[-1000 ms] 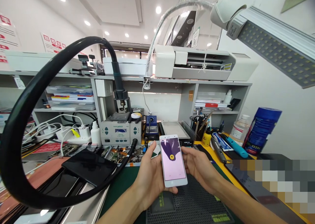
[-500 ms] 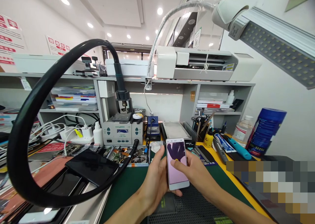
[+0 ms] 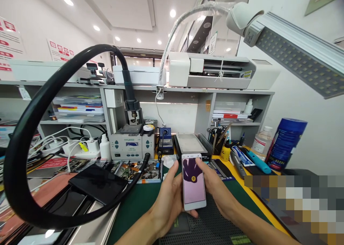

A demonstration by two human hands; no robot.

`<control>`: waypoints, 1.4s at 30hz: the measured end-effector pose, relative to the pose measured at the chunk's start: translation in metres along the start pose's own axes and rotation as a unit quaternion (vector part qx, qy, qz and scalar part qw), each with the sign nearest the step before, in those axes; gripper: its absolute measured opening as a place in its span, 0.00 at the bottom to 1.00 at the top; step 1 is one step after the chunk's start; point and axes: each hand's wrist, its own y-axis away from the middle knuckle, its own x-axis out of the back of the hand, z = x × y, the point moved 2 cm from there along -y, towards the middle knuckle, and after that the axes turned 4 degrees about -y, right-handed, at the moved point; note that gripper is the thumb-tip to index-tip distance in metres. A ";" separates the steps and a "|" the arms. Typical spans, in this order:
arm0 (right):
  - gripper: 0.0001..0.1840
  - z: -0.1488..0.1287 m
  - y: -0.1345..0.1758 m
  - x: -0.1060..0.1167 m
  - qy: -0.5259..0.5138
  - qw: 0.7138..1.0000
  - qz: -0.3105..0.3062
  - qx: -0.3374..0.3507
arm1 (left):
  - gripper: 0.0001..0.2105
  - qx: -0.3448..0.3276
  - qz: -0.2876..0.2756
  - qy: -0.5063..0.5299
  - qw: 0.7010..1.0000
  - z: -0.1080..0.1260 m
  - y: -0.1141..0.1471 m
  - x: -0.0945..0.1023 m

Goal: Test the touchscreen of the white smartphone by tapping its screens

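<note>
Mat point(image 3: 137, 205) green, perforated pad point(image 3: 209, 227) atop | shelf point(image 3: 205, 117) behind, lamp point(image 3: 298, 56) upper right | both hands point(image 3: 170, 193) grasping white phone point(image 3: 194, 194)

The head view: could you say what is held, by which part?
A white rectangular smartphone, by its left edge and underside in the left hand; right hand at its upper right edge.

Has a bare left hand point(image 3: 170, 198) and a bare right hand point(image 3: 214, 183), each with a slender thumb point(image 3: 173, 169) tapering towards a rounded tip. Narrows at both wrists point(image 3: 157, 219), then continues into smooth, slim forearms point(image 3: 255, 220), likewise uncovered as far as visible.
</note>
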 end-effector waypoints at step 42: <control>0.17 -0.018 -0.002 -0.001 0.035 0.995 -0.089 0.026 | 0.39 0.003 -0.002 0.060 0.998 0.013 0.000 0.007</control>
